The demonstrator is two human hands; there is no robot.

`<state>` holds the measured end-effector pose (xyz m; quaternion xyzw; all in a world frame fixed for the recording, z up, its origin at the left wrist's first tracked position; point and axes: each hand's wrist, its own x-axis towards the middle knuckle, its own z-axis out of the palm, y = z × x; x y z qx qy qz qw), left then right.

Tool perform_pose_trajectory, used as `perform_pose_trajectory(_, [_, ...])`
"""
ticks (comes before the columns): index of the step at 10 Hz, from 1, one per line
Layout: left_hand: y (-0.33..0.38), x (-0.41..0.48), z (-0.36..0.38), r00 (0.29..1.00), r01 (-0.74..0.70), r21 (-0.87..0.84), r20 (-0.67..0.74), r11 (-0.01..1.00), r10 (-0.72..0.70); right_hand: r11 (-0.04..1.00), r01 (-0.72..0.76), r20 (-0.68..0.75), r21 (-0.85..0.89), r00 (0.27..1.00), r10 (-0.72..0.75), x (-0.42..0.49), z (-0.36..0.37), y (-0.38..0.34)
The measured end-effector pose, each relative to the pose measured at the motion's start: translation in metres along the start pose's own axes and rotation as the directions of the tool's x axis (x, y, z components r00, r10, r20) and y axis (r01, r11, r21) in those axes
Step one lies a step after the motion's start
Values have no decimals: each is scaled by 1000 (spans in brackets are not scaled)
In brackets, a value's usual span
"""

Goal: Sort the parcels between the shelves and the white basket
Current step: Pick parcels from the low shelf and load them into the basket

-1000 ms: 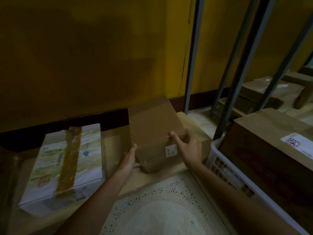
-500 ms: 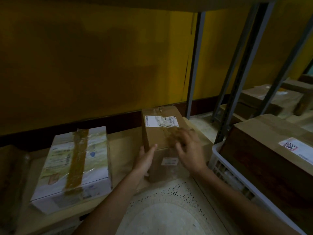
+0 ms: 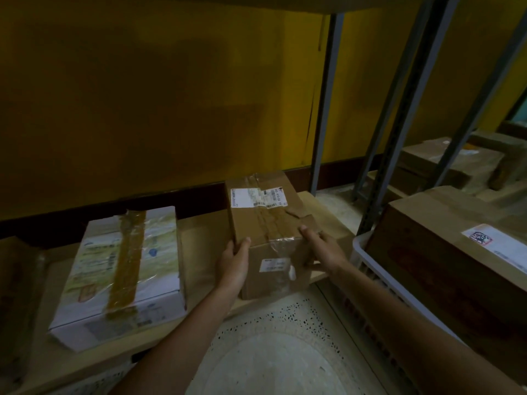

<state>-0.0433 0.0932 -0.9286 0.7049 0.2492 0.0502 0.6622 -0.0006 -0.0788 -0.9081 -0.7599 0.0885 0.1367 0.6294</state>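
Observation:
A small brown cardboard parcel (image 3: 265,220) with a white label on top rests flat on the low wooden shelf (image 3: 199,252), its front end at the shelf's edge. My left hand (image 3: 232,263) grips its left front corner. My right hand (image 3: 323,250) grips its right front corner. A white parcel (image 3: 125,269) with brown tape lies on the same shelf to the left. The white basket (image 3: 368,269) stands at the right and holds a large brown box (image 3: 445,269) with a white sticker.
Grey metal shelf posts (image 3: 399,124) rise right of the parcel, in front of a yellow wall. More brown boxes (image 3: 445,161) sit on a farther shelf at the right. A speckled pale floor (image 3: 273,354) lies below my arms. A dark wrapped item (image 3: 17,280) sits at the far left.
The brown parcel was tilted on its end a second ago; it has been laid flat with its label up. Both hands shifted to its front corners.

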Motion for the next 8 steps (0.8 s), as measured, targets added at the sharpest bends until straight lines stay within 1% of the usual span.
perform_pose_trajectory(1, [-4, 4, -14, 997, -79, 4, -7, 997, 79, 999, 45, -9, -5, 999, -45, 7, 14, -2])
perform_pose_trajectory(2, [-1, 10, -23, 992, -125, 31, -10, 992, 125, 998, 59, -60, -34, 996, -61, 16, 26, -5])
perform_pose_trajectory(3, [1, 17, -20, 991, -134, 14, -14, 991, 135, 998, 57, -58, -23, 997, -59, 19, 28, -5])
perform_pose_trajectory(4, [1, 18, -20, 989, -145, 13, 1, 989, 145, 996, 45, -42, -78, 998, -48, 19, 25, -5])
perform_pose_trajectory(5, [3, 20, -25, 985, -170, 69, -3, 983, 171, 975, 89, -70, -204, 992, -105, 19, 26, -5])
perform_pose_trajectory(6, [8, 16, -32, 969, -236, 219, -24, 947, 246, 948, 131, -78, -290, 984, -160, 16, 25, -1])
perform_pose_trajectory(7, [13, 13, -43, 963, -231, 367, -44, 901, 265, 936, 110, -88, -333, 985, -147, 14, 17, -1])
perform_pose_trajectory(8, [28, 4, -47, 933, -270, 488, -80, 830, 351, 891, 71, -122, -448, 983, -140, 7, 7, -10])
